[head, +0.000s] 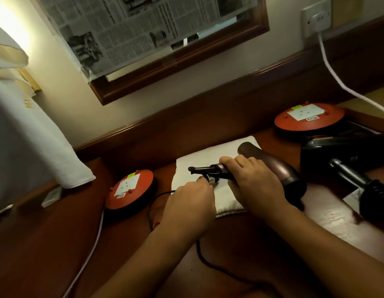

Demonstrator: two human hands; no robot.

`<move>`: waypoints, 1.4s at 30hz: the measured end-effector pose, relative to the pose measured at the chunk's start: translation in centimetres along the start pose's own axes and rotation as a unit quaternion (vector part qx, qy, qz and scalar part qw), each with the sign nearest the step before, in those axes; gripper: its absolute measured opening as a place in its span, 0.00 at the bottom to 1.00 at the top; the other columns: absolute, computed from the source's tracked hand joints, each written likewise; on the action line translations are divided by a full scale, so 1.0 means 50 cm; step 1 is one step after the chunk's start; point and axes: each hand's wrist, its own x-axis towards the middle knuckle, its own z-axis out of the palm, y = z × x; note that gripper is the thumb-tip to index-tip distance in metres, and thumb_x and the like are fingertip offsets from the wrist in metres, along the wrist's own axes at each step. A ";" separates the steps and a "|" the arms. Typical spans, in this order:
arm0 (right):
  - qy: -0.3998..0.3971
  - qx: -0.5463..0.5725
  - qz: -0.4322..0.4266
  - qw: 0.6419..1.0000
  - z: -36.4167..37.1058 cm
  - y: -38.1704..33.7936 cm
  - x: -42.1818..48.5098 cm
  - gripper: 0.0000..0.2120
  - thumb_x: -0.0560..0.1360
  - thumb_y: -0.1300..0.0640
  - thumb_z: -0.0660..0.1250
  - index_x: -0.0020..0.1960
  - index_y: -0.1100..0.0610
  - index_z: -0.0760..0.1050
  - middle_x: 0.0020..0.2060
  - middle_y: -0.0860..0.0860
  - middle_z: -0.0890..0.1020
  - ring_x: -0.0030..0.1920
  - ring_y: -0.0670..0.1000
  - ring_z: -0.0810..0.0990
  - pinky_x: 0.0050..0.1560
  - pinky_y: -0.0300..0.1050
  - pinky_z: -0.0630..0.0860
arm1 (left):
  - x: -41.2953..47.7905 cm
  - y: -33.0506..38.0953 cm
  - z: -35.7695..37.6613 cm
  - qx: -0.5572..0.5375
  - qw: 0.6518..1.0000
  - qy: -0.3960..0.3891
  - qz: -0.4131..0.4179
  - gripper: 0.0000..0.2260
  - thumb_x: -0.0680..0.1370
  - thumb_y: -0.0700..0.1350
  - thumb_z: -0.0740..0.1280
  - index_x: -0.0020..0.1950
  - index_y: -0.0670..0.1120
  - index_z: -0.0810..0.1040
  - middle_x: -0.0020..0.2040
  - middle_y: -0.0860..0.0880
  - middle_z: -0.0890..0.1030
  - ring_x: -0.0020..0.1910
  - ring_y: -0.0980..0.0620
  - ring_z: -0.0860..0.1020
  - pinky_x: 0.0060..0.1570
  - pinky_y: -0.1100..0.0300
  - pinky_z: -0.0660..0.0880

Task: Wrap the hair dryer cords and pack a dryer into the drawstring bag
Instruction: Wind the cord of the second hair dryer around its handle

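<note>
A brown hair dryer (pixel 270 164) lies over a folded white cloth (pixel 210 153) in the middle of the wooden desk. My right hand (pixel 253 181) grips its handle. My left hand (pixel 191 203) pinches the black cord (pixel 208 261) right below the handle's end, where the cord leaves the dryer. From there the cord trails across the desk toward me. A second, black hair dryer (pixel 346 155) lies at the right, its handle pointing to the lower right. I cannot tell whether the white cloth is the drawstring bag.
Two round orange socket units stand on the desk, one at the left (pixel 131 190) and one at the back right (pixel 309 119). A white cable (pixel 337 78) runs from a wall plug. A white lampshade (pixel 25 125) hangs at the left.
</note>
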 end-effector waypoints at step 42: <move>-0.068 -0.044 0.006 0.997 0.010 0.008 -0.011 0.18 0.60 0.60 0.70 0.49 0.48 0.78 0.38 0.48 0.81 0.40 0.57 0.77 0.44 0.51 0.65 | 0.050 -0.096 -0.050 -0.123 0.959 -0.019 0.255 0.06 0.77 0.50 0.73 0.46 0.48 0.87 0.36 0.56 0.81 0.33 0.57 0.78 0.33 0.60 0.74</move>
